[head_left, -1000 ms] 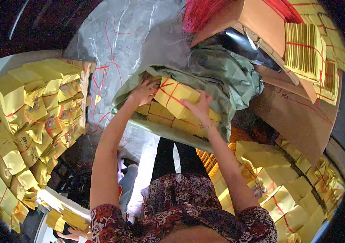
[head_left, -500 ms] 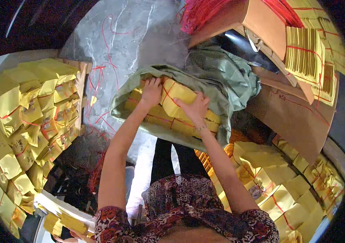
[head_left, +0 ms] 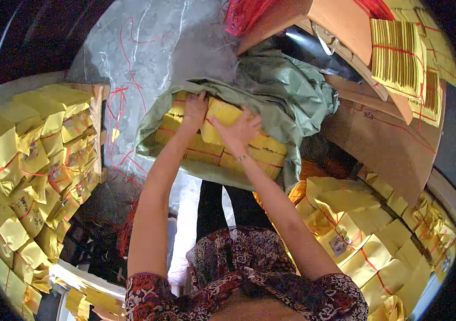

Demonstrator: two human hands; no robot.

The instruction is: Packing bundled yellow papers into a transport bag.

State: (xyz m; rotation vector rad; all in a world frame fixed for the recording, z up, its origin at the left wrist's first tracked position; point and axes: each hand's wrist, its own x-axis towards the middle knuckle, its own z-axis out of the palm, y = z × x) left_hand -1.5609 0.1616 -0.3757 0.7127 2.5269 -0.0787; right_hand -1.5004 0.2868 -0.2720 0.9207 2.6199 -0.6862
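A green woven sack (head_left: 153,120) lies with its mouth spread wide, packed with bundles of yellow paper envelopes tied with red string. My left hand (head_left: 195,111) reaches in at the far side of the mouth, its outstretched fingers pressed against the bundles; the fingertips are partly hidden. My right hand (head_left: 238,132) lies spread over an upper envelope bundle (head_left: 220,115), thumb apart from the fingers. That bundle rests on a lower layer of envelopes (head_left: 254,159) along the near side of the sack. Folds of the rim surround both hands.
Stacked yellow envelope bundles (head_left: 41,139) stand on the left beside a wooden edge (head_left: 99,123). More bundles (head_left: 364,230) are piled at the lower right. A cardboard box (head_left: 340,21) with red netting is at the upper right. Red string (head_left: 126,48) lies on the grey floor (head_left: 196,48).
The upper bundle now sits flatter in the sack, and my right hand has slid left over it. The whole scene has shifted slightly left in view.
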